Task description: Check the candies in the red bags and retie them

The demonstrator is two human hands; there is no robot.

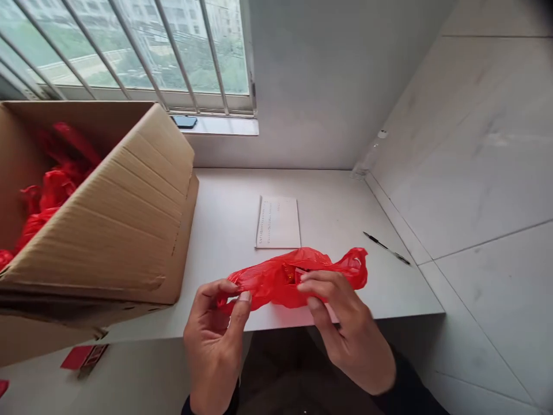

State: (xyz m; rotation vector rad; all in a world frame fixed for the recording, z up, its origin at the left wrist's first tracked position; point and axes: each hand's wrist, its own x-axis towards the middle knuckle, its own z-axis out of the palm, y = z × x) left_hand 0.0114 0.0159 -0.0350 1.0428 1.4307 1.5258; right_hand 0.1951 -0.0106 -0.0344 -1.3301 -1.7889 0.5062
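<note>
A crumpled red plastic bag (pixel 263 280) stretches sideways over the front edge of the white table. At its left end my left hand (pixel 218 340) has thumb and forefinger closed on the thin plastic. My right hand (pixel 345 323) grips the bag right of its middle, fingers bent and thumb underneath. Beside those right fingertips something small, red and orange (pixel 292 274) shows in the bag; its kind is hard to make out. The bag's looped handle end lies beyond my right hand.
A large open cardboard box (pixel 129 213) with red plastic bags (pixel 56 187) inside stands at left. On the table (pixel 224 202) are a written sheet (pixel 279 223), a pen (pixel 386 249) and a clear bottle (pixel 367 160). A phone (pixel 185 121) rests on the windowsill. A red packet (pixel 78 357) lies lower left.
</note>
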